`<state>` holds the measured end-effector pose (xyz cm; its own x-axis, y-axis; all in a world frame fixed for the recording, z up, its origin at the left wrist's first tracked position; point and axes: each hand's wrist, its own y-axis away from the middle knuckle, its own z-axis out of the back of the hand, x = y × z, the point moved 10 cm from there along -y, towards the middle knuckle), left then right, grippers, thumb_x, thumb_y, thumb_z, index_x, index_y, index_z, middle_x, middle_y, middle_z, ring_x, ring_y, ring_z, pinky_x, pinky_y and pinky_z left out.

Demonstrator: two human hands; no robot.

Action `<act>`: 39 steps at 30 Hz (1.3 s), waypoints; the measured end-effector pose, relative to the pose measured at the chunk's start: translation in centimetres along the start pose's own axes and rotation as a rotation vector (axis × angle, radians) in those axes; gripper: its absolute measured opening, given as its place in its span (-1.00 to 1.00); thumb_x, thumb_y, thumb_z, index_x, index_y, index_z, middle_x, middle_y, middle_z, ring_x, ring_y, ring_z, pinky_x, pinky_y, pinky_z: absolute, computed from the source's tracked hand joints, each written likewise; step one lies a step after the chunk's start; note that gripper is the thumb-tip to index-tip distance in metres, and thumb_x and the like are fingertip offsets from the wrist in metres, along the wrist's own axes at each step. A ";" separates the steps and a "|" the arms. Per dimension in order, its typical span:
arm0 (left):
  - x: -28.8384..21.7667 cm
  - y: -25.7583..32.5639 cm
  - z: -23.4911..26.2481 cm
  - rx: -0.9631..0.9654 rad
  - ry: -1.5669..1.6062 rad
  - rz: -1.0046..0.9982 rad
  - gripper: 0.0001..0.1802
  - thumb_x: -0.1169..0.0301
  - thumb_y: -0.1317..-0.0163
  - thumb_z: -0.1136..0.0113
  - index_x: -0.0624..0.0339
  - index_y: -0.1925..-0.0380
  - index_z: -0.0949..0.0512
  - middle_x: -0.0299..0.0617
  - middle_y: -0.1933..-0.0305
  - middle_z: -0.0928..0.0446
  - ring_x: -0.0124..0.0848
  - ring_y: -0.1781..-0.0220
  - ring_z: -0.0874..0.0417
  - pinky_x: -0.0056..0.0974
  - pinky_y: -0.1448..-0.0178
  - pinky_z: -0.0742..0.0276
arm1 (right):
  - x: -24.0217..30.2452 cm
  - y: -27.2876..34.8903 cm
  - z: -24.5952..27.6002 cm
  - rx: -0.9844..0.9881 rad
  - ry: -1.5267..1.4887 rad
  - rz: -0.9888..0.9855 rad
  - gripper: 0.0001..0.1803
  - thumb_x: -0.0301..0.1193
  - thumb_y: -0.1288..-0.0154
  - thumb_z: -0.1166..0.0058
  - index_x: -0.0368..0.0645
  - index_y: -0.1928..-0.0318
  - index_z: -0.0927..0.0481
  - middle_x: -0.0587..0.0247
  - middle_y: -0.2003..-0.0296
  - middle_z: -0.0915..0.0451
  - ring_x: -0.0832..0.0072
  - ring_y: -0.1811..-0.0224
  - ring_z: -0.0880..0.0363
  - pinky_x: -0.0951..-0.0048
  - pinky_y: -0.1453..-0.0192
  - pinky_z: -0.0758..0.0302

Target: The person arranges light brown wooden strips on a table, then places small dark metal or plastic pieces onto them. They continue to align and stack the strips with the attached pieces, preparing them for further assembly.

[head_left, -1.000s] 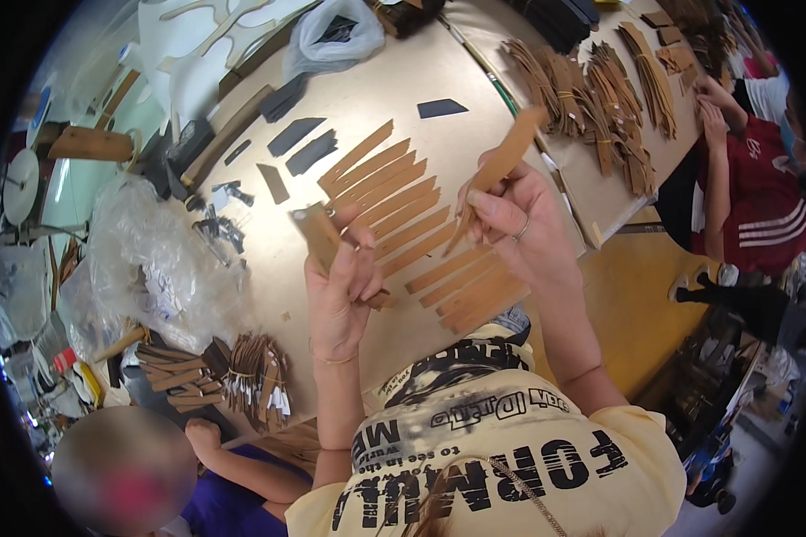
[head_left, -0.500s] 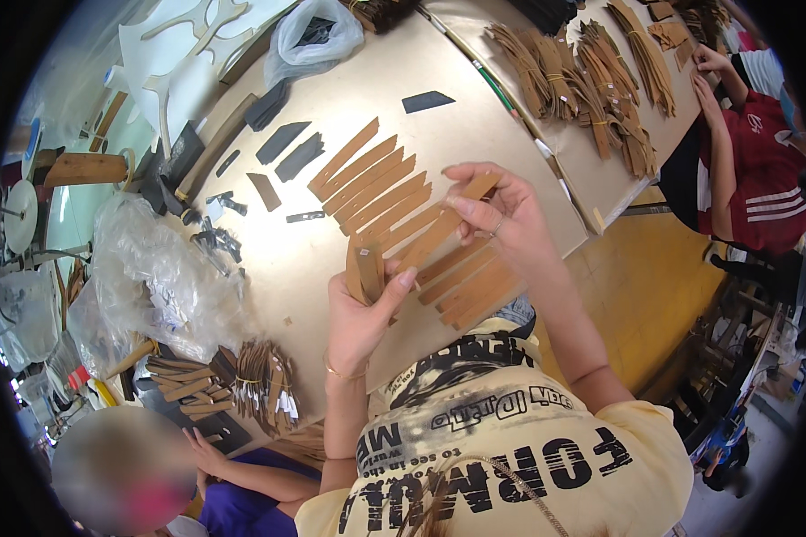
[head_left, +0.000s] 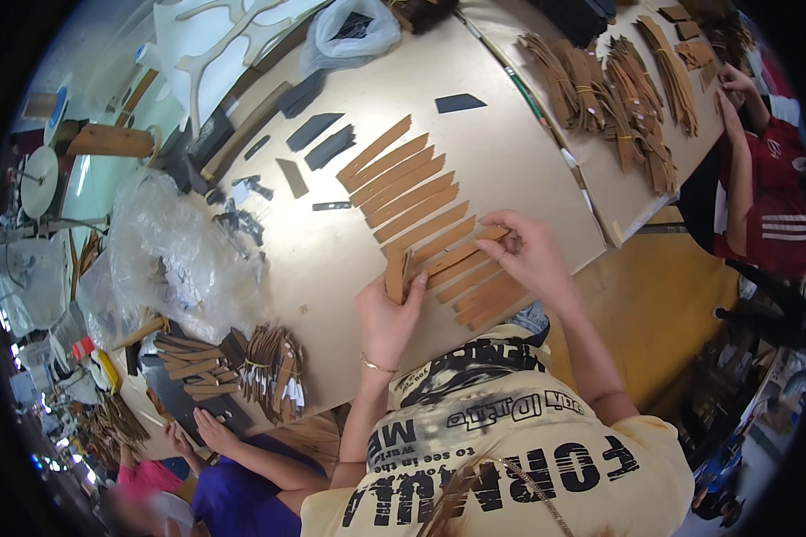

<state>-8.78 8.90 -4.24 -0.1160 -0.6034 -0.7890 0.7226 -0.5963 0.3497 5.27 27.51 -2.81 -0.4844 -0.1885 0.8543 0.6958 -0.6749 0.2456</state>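
My left hand (head_left: 390, 313) is closed around a small stack of brown leather-like strips (head_left: 396, 271) held on end. Between the thumb and fingers of my right hand (head_left: 535, 258) is the far right end of a single brown strip (head_left: 461, 261), whose other end reaches my left thumb. That strip lies low over the table, in line with a slanted row of similar strips (head_left: 412, 195) fanning up and away. More strips (head_left: 488, 300) lie side by side just below it, near the table edge.
Black pieces (head_left: 331, 146) and a clear plastic bag (head_left: 354, 36) lie beyond the row. Crumpled plastic (head_left: 179, 259) and tied strip bundles (head_left: 273, 371) sit at left. More bundles (head_left: 600, 94) lie far right. Co-workers' hands (head_left: 215, 434) show left, others (head_left: 734, 89) right.
My right hand has lowered the single strip from a raised, tilted position toward the row. My left hand keeps its stack. The whole view has shifted, moving the table slightly right and down.
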 end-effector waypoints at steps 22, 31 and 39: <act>3.7 1.4 6.1 -0.266 0.275 0.124 -0.76 0.36 -0.32 -0.31 0.39 0.28 -0.63 -0.32 0.45 -0.58 -0.62 0.41 -0.49 -0.42 0.31 -0.44 | 4.6 2.6 -2.5 -0.104 0.664 0.434 -0.58 -0.19 -0.32 -0.18 0.10 -0.17 -0.58 0.13 -0.30 -0.38 0.10 -0.37 -0.26 -0.10 -0.40 -0.11; 3.3 1.9 7.4 -0.334 0.264 0.034 -0.78 0.32 -0.34 -0.30 0.29 0.30 -0.60 -0.41 0.58 -0.47 -0.71 0.65 -0.38 -0.53 0.60 -0.22 | 1.2 6.6 -8.5 0.291 0.836 0.510 -0.24 0.30 -0.41 0.41 0.28 -0.47 -0.27 0.13 -0.56 0.03 0.16 -0.61 0.10 -0.17 -0.58 0.15; 3.6 3.4 7.4 -0.350 0.288 0.038 -0.78 0.34 -0.33 -0.31 0.33 0.28 -0.61 -0.39 0.53 -0.50 -0.68 0.56 -0.41 -0.50 0.50 -0.29 | 0.8 7.0 -9.0 0.322 0.845 0.562 -0.21 0.34 -0.39 0.41 0.27 -0.49 -0.23 0.10 -0.56 0.05 0.13 -0.61 0.13 -0.17 -0.58 0.15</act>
<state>-11.75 0.75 -2.17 0.0735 -0.4203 -0.9044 0.9151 -0.3321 0.2287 5.01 16.23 -4.56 -0.1749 -0.9318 0.3181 0.9816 -0.1400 0.1295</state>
